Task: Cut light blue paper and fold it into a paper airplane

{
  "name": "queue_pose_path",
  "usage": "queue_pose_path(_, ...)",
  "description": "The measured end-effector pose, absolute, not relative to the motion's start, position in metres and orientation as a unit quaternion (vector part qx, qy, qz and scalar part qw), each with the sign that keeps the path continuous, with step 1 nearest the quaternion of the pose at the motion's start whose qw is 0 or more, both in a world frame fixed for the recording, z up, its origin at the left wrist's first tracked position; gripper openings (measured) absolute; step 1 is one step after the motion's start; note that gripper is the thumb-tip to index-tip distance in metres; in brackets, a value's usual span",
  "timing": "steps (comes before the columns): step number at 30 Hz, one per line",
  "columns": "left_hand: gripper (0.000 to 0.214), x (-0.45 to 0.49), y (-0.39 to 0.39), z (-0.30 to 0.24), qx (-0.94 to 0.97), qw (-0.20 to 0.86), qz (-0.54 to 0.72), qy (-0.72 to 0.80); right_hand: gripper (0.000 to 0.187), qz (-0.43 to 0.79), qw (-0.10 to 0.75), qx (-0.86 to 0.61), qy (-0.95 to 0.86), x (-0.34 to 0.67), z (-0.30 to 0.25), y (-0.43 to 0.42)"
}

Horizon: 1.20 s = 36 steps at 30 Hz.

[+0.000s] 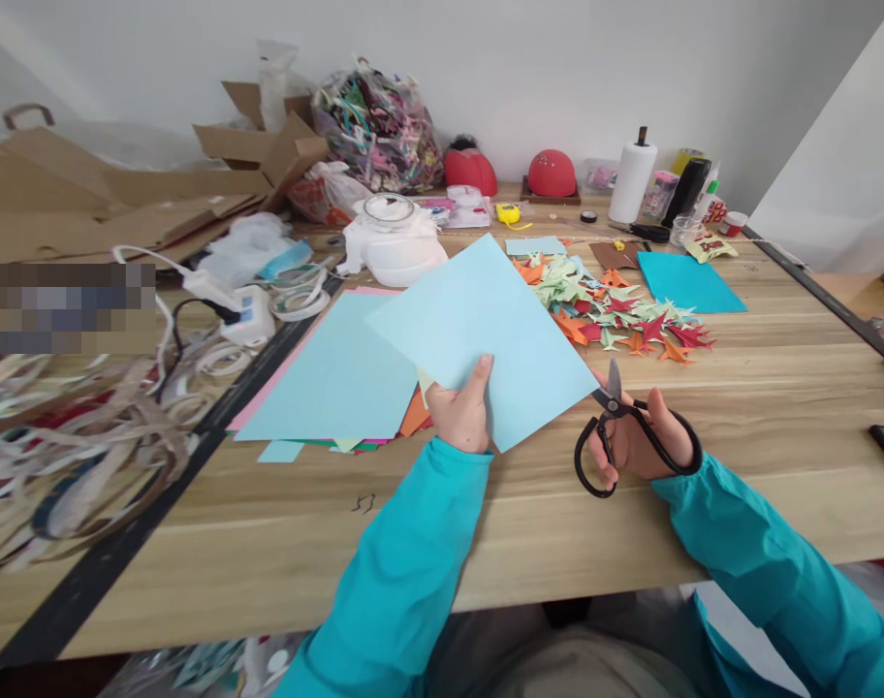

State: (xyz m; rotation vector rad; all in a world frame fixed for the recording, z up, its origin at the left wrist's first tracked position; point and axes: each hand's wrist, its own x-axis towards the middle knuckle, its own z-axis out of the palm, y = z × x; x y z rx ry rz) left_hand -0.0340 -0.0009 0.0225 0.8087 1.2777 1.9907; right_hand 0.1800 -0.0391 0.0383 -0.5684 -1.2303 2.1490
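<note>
Mid-frame, the left hand's (462,415) fingers pinch a light-blue sheet (496,315), seemingly uncut; right of centre, the right hand's (640,444) fingers hold black scissors (614,407), blades parted. Pointed paper cutouts (567,283) (green, red, orange) lie heaped beyond; stacked sheets (340,368) lie left of centre. The wooden surface (558,553) meets a pale wall (529,78), cardboard (143,208) upper left.

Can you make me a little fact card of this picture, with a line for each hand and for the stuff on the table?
Left hand: holds a light-blue paper sheet, thumb on top
Right hand: holds black-handled scissors, handles spread apart
Paper stack: left of the held sheet, light blue on top, other colours peeking out
Cut-paper pile: pointy pieces in pale green, orange and red
Turquoise sheet: right of that pile
Tape measure: yellow, farther back
</note>
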Motion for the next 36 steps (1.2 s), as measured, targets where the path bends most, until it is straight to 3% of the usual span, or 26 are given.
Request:
queue_pose_path(8,0.035,-0.0352,-0.0021,0.0220,0.338,0.223,0.750,0.522,0.083,0.807,0.299,-0.224,-0.457,0.1780,0.0381,-0.0400)
queue_pose_path(16,0.035,-0.0313,-0.0044,0.0228,0.358,0.220,0.741,0.524,0.078,0.814,0.311,-0.177,-0.457,0.1765,0.0352,-0.0400)
queue_pose_path(36,0.032,-0.0343,-0.0040,0.0194,0.373,0.209,0.731,0.532,0.092,0.800,0.324,-0.235,-0.448,0.1766,0.0356,-0.0374)
